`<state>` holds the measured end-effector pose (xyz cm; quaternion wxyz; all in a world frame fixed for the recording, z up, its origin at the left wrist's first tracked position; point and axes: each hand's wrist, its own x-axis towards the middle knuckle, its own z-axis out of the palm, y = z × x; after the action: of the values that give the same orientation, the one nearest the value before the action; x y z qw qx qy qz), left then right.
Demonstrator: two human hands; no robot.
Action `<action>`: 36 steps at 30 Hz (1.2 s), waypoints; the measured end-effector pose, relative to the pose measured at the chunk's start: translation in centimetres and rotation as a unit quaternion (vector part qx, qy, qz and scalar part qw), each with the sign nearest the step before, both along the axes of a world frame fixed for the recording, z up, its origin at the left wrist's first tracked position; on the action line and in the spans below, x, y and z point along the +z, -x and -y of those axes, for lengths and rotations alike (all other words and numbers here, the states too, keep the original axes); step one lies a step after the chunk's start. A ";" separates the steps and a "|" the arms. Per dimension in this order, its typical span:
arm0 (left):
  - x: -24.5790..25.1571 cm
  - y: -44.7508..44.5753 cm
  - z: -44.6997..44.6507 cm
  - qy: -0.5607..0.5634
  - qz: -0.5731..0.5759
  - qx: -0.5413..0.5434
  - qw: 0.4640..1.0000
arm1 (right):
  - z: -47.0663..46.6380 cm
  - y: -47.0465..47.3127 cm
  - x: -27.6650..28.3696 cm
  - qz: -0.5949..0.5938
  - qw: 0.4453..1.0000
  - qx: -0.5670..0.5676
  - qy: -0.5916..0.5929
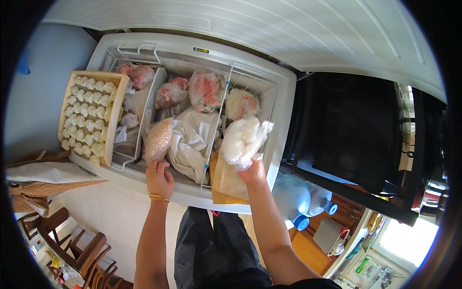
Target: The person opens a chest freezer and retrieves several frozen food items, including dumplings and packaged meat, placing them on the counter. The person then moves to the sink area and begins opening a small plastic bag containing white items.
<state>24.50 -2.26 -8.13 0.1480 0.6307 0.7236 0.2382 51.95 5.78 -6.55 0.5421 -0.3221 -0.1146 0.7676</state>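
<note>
Before me stands an open chest freezer. My right hand grips the lower end of a clear plastic bag of white food, held above the right section beside a bag of pale and reddish food. My left hand rests at the front edge, its fingertips at the bottom of a bag of beige granular food; whether they grip it I cannot tell. A white cloth or plastic bag lies to its right. Behind are bags of red meat.
A wooden tray with rows of white dumplings sits across the freezer's left end. White wire baskets divide the inside. A brown paper-like sheet hangs over the front edge. Large blue water bottles stand at the right, wooden chairs lower left.
</note>
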 end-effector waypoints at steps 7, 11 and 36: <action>-0.6 -0.1 0.0 -0.029 -0.007 0.004 1.000 | 3.2 1.8 9.2 0.185 0.983 0.001 0.015; -0.1 -0.3 0.5 -0.072 0.025 -0.002 0.997 | 6.7 3.7 13.2 0.247 0.969 -0.023 0.012; 25.7 -12.0 9.5 0.151 0.757 -0.074 0.632 | 19.8 -2.8 25.4 0.302 0.940 0.025 -0.155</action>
<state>36.48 -11.79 17.52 0.7542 0.2495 0.3341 0.5073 54.71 -14.00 18.81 0.5058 -0.4478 -0.3990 0.6200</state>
